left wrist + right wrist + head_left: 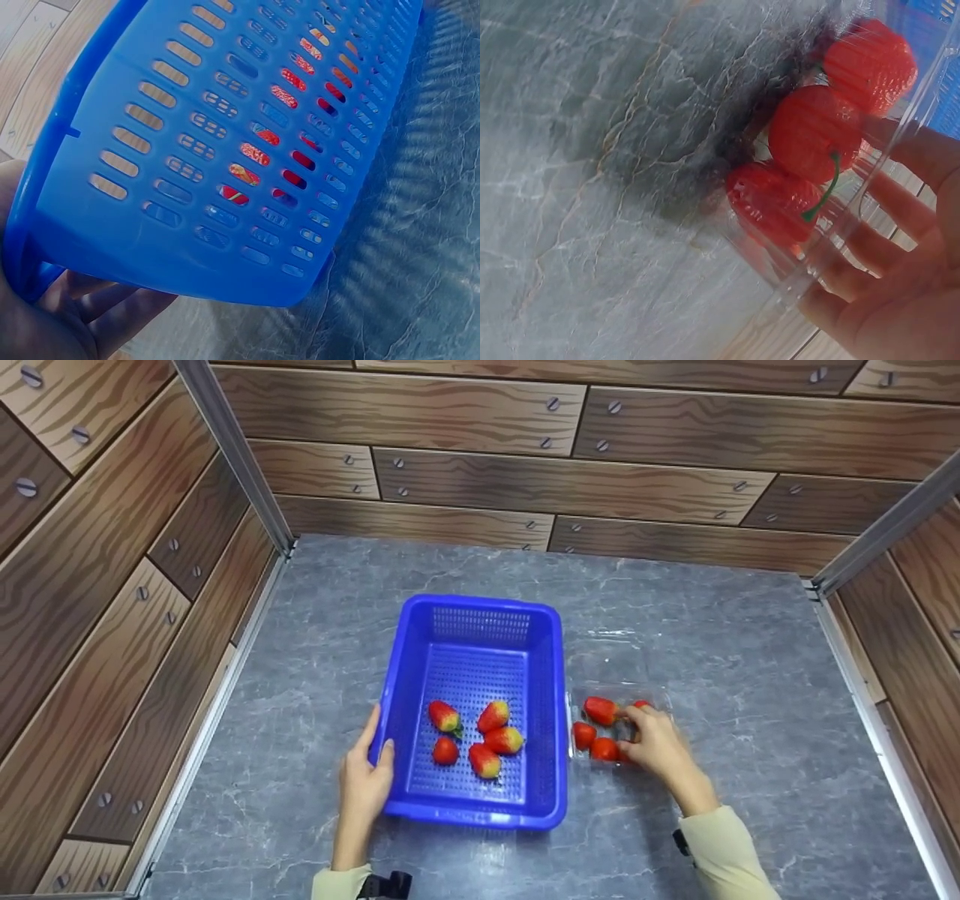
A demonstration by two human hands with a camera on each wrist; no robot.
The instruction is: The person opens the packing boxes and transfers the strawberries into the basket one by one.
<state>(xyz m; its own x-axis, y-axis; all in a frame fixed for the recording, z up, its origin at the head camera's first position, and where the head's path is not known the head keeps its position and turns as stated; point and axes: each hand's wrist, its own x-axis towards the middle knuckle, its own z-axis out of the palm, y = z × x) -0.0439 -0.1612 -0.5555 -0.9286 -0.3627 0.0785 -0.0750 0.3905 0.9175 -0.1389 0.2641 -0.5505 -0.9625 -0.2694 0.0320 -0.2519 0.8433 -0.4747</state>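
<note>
My left hand [365, 780] grips the left rim of a blue plastic basket [556, 682], thumb over the rim and fingers beneath it outside. Several red and yellow strawberries [493, 715] lie on the basket's perforated floor; their red shows through the slots in the left wrist view. My right hand [658, 746] reaches into a clear plastic box [596, 688] right of the basket, its thumb and fingers apart among red fruit. In the right wrist view, a smooth round red fruit [814, 135] with a green stem lies between strawberries [871, 66]. Whether fingertips touch fruit is partly hidden.
The grey marbled tabletop [315, 675] lies under basket and box. Wood-patterned panels [480, 420] with metal corner strips [236, 454] stand at the back and both sides. The clear box's transparent lid [604, 649] lies folded back behind it.
</note>
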